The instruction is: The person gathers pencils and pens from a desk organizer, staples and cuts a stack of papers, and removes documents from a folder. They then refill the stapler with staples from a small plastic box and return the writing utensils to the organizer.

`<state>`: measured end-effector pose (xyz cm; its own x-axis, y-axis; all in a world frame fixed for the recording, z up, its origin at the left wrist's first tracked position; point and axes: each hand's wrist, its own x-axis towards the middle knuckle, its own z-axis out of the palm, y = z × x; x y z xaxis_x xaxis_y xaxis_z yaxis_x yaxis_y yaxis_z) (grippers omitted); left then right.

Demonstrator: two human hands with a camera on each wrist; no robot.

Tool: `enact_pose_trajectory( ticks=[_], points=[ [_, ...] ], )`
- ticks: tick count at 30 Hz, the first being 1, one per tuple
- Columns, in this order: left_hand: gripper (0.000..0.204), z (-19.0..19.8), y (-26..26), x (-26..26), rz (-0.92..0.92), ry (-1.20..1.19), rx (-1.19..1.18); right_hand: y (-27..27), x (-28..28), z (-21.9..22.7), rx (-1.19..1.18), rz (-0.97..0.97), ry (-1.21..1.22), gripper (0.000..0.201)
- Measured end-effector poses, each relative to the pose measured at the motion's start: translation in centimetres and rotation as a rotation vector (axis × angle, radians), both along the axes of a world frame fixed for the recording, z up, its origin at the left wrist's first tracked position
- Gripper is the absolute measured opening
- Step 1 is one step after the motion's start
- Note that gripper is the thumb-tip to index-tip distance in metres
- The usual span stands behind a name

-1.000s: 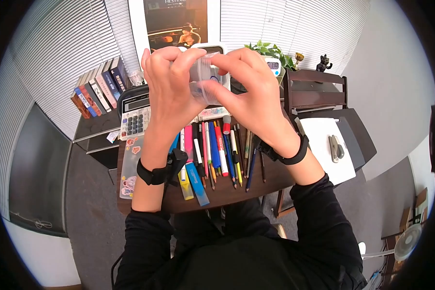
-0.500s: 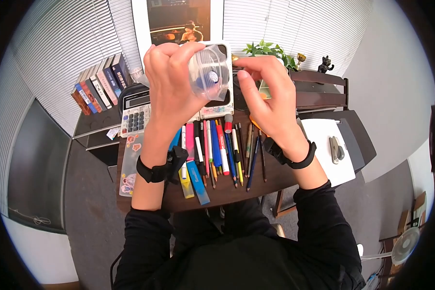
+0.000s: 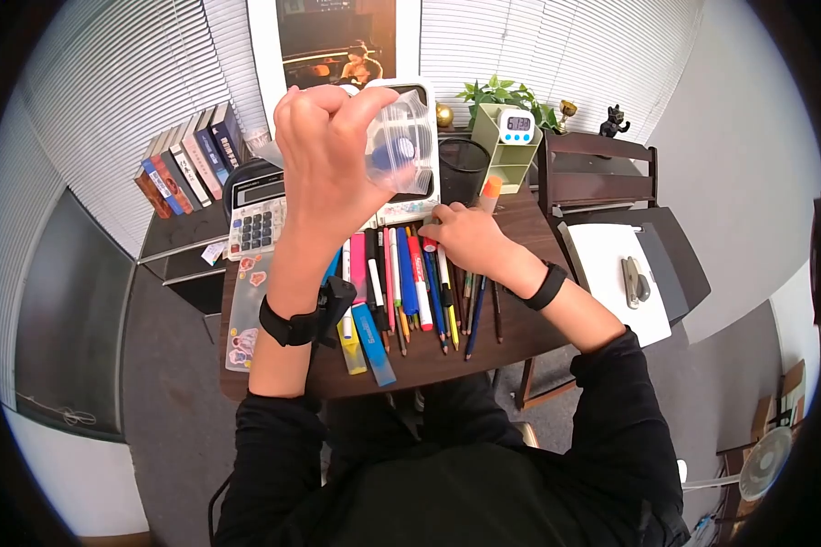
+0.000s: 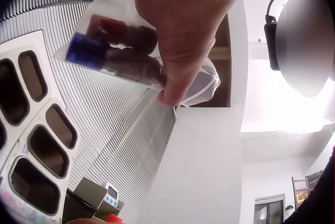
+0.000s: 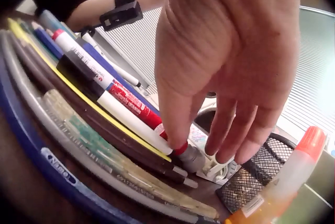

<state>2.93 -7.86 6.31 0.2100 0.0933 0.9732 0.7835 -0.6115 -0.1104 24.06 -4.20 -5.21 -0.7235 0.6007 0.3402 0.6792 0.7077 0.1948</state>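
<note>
My left hand (image 3: 324,150) holds up a clear plastic zip bag (image 3: 401,137), gripping it by its upper part. In the left wrist view, a blue-ended bottle (image 4: 86,51) and a red-ended bottle (image 4: 107,28), both with dark bodies, lie inside it. Down at the far ends of the pens, my right hand (image 3: 474,239) pinches a small red and grey bottle (image 5: 193,158) between thumb and fingers. In the head view that hand covers most of the bottle. A red marker (image 5: 131,101) lies right beside it.
Pens and pencils (image 3: 410,283) lie in a row on the dark table. Behind are a white compartment organizer (image 3: 433,173), a black mesh pen cup (image 3: 461,173), an orange-capped glue bottle (image 3: 491,193) and a green holder with a timer (image 3: 516,126). A calculator (image 3: 255,223) lies left.
My right hand has come away from the plastic bag and moved down to the small red and grey bottle on the table. The left hand still holds up the bag.
</note>
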Motion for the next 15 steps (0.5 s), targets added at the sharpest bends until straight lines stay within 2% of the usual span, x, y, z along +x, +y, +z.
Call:
enact_pose_trajectory(
  ticks=[4,8,10,11,13,14,15],
  points=[
    [0.07,0.0,-0.1,0.0,-0.003,0.009,0.013,-0.2,-0.6,0.1,0.077,-0.033,-0.164,0.017],
    [0.072,0.0,0.1,-0.1,-0.017,0.008,0.031,0.1,-0.3,0.4,0.079,0.01,-0.136,0.013],
    [0.073,-0.1,0.3,-0.2,-0.02,0.004,0.036,0.0,-0.1,1.2,-0.001,0.083,0.163,0.012],
    [0.074,-0.1,0.3,-0.2,-0.025,-0.001,0.041,-0.2,-0.2,1.9,0.0,0.086,0.162,0.012],
    [0.074,0.0,0.3,-0.3,-0.014,0.003,0.034,-1.5,-0.2,4.4,-0.059,-0.034,0.536,0.016],
    [0.074,0.0,0.3,-0.4,-0.008,0.008,0.026,-2.3,-0.4,6.2,-0.191,-0.074,0.715,0.02],
    [0.074,0.0,0.3,-0.3,-0.006,0.008,0.023,-2.8,-0.3,7.3,-0.122,0.011,0.883,0.021]
  ],
)
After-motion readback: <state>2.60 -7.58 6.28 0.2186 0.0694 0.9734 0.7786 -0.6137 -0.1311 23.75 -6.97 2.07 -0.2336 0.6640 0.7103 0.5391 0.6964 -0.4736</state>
